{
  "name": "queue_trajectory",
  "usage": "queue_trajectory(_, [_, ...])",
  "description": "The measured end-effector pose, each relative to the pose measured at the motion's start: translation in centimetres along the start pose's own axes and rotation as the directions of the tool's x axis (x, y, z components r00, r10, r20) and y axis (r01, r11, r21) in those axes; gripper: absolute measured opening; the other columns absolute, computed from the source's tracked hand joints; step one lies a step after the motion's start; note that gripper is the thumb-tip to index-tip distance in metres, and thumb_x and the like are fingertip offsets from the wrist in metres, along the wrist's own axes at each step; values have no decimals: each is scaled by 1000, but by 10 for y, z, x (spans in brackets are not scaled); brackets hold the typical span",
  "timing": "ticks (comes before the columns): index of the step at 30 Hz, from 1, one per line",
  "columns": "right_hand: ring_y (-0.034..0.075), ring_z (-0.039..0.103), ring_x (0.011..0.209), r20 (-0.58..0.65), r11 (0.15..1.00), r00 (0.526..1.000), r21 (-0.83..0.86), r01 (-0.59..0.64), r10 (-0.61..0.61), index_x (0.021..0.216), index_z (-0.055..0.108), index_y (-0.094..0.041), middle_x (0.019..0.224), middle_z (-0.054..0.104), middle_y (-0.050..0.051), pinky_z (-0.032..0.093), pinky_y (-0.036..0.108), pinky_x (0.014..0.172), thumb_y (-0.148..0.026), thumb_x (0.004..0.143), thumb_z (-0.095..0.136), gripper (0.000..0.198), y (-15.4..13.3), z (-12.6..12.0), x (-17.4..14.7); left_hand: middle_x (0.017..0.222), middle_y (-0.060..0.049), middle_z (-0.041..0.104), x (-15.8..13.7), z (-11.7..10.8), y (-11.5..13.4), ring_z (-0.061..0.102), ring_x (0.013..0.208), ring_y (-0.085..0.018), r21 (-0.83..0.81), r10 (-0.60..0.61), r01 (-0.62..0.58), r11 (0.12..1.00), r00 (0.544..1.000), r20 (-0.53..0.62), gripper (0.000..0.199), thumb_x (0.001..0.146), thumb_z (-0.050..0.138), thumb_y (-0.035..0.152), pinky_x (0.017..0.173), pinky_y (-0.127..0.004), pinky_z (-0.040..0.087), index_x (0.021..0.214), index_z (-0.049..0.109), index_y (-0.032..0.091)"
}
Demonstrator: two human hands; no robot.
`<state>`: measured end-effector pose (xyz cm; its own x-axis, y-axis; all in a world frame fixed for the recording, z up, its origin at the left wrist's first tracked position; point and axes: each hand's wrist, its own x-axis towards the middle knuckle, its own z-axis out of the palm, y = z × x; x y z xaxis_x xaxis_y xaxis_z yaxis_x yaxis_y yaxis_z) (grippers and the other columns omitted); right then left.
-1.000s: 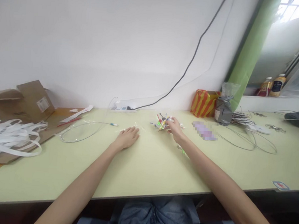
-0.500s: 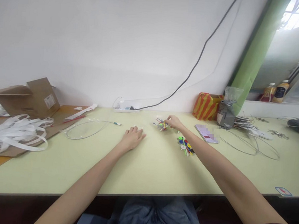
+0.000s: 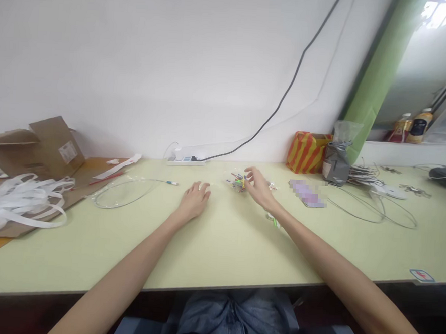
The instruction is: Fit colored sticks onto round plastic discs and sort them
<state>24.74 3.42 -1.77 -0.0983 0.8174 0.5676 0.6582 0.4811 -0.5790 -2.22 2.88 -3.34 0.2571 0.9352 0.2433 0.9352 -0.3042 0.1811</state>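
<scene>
My left hand point(image 3: 194, 201) rests on the pale table, palm down with its fingers apart, and holds nothing. To its right lies a small heap of colourful thin plastic pieces point(image 3: 238, 182), apparently with clear plastic about them. Over the right side of this heap is my right hand point(image 3: 260, 187), its fingers curved and spread; whether the fingertips touch the pieces is hard to make out. A second bunch of colourful pieces point(image 3: 273, 221) is mostly hidden under my right forearm.
A phone point(image 3: 307, 193) lies right of my right hand. Behind stand a striped bag point(image 3: 307, 153) and a grey pouch point(image 3: 336, 164). A thin cable point(image 3: 120, 202), white straps point(image 3: 20, 202) and a cardboard box point(image 3: 54, 144) are on the left. A power strip point(image 3: 185, 160) sits by the wall.
My right hand has opened from a pinch at the heap, and its forearm covers more of the second bunch. My left hand has shifted slightly left. The whole view has moved a little.
</scene>
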Motion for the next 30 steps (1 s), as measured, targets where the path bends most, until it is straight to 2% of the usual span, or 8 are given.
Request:
queue_trajectory(4, [24,57,115,186,979,961,42,199,-203,135,47,-19,124,59,13,45,39,100,-18,91,48,44,-28,14,-38,163,-22,30,2,-3,-11,26,153,-36,5,-25,24,1000,998,61,62,102,29,39,119,-54,28,157,26,10])
queue_trajectory(7, [26,53,124,359,950,885,17,311,-296,139,48,-19,131,59,14,41,42,107,-11,90,49,50,-37,21,-52,168,-13,21,1,-2,-14,8,157,-33,0,28,-28,1000,980,198,70,101,30,51,124,-54,15,160,25,14])
queue_trajectory(9, [26,54,125,405,946,866,-8,324,-293,139,50,-18,130,60,14,41,42,106,-8,90,47,50,-37,25,-55,169,-7,18,-1,-2,-10,4,158,-29,-17,82,-80,997,958,274,74,100,28,60,126,-52,9,161,25,20])
queue_trajectory(12, [25,57,119,358,965,905,-43,260,-228,136,53,-15,124,64,14,43,39,102,-5,90,42,48,-33,28,-54,170,-3,8,-4,-4,0,0,158,-28,-58,156,-144,988,922,355,81,95,28,72,126,-51,6,162,21,27])
queue_trajectory(16, [24,61,106,260,988,961,-98,120,-90,126,59,-15,105,70,11,44,36,93,-3,89,41,43,-26,26,-46,170,-7,-4,-9,-7,13,-6,158,-30,-122,206,-171,978,898,389,95,89,34,81,125,-55,3,164,10,28])
queue_trajectory(22, [24,62,99,252,996,968,-90,25,-1,120,62,-16,97,71,9,44,32,86,-13,93,47,31,-21,22,-45,170,-14,-3,-13,-5,24,-7,157,-33,-224,238,-166,960,908,346,120,78,51,85,126,-54,5,164,0,19])
queue_trajectory(27, [26,62,97,263,997,962,-57,-56,69,131,60,-14,88,72,8,44,33,84,-28,91,61,42,-26,29,-50,170,-16,-1,-16,-2,34,-7,157,-33,-340,211,-93,936,920,331,119,78,56,82,127,-51,10,163,3,18])
queue_trajectory(30, [25,64,91,278,997,958,0,-76,73,130,63,-12,88,73,8,45,33,80,-28,85,70,48,-25,30,-47,170,-16,6,-16,1,35,-2,157,-34,-416,203,-77,906,942,267,113,80,61,75,125,-52,16,163,8,20])
